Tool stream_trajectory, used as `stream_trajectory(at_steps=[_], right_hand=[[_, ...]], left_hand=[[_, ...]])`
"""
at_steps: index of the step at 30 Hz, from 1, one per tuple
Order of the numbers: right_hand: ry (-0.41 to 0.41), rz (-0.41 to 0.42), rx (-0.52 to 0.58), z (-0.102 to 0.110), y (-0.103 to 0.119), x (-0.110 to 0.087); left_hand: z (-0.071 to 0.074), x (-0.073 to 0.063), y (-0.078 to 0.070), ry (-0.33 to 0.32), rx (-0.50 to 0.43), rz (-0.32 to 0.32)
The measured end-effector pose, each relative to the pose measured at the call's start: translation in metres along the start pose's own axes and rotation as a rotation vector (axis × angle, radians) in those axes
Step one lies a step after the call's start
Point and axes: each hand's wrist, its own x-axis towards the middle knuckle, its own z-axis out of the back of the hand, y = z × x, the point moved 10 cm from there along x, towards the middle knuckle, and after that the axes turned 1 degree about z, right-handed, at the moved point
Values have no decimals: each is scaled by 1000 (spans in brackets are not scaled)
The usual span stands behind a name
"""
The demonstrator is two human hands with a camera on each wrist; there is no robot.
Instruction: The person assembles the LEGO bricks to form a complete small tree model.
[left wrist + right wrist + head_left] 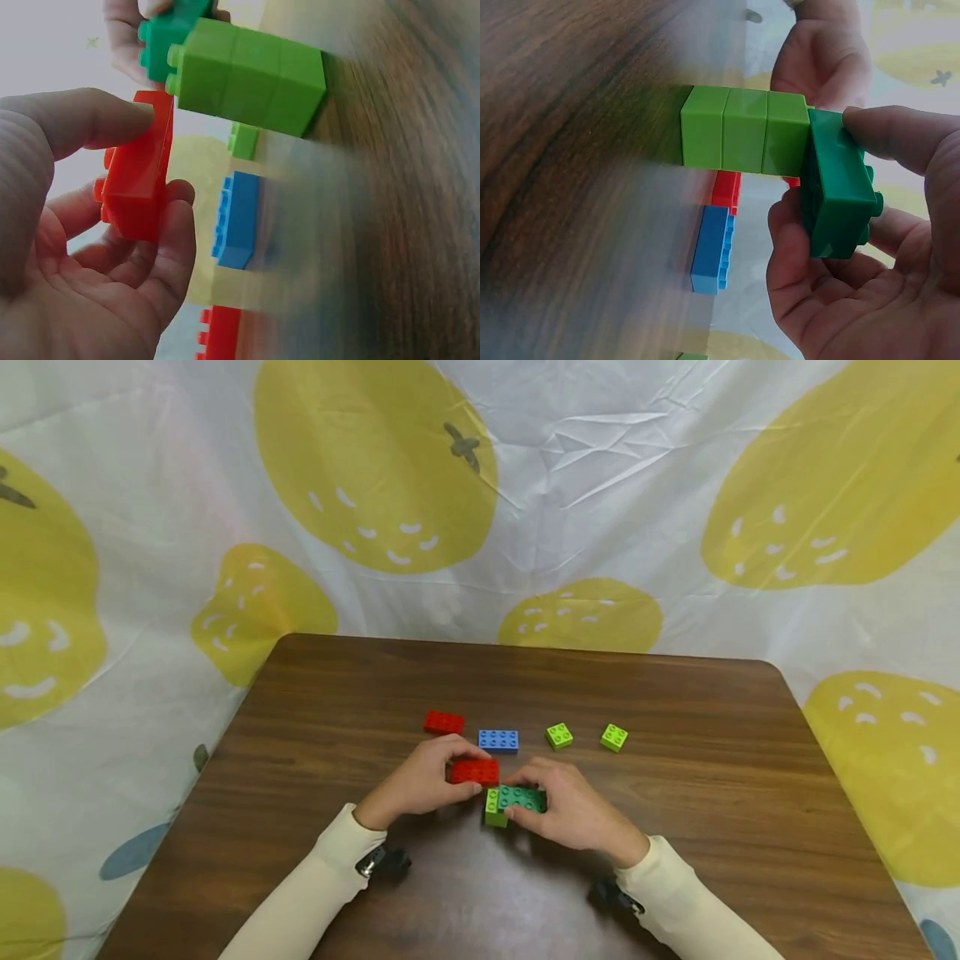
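Observation:
My left hand [425, 779] pinches a red toy building brick [135, 165] between thumb and fingers, its studs facing up. The brick is off the table, just left of a stack of three lime-green bricks [744, 129] that stands upright. My right hand [567, 804] grips a dark green brick [840, 184] by its sides, at the top of that stack. This brick covers part of the stack's top and juts out to the right; lime studs [492, 796] show on the left. Whether it is pressed fully down I cannot tell.
Behind the hands on the brown wooden table [675, 710] lie another red brick [444, 722], a blue brick [498, 741] and two small lime-green bricks [559, 736]. A fruit-patterned cloth [600, 460] hangs beyond the table's far edge.

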Motion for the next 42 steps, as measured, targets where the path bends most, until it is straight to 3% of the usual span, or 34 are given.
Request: stream_trajectory(at_steps=[8,15,25,36,42], right_hand=[[-20,-5,-3,1,0,-1],[-20,-3,2,1,-2,-1],[-13,2,25,-1,-3,-1],[-3,-16,26,-5,-5,-2],[3,-21,20,-5,-5,-2]], left_hand=[[2,-14,-11,25,-99,-6],[-3,-21,-13,46,-103,-19],[-6,-22,-16,34,-84,-57],[-11,-21,-8,21,-117,-16],[-9,-22,-11,8,-69,-51]])
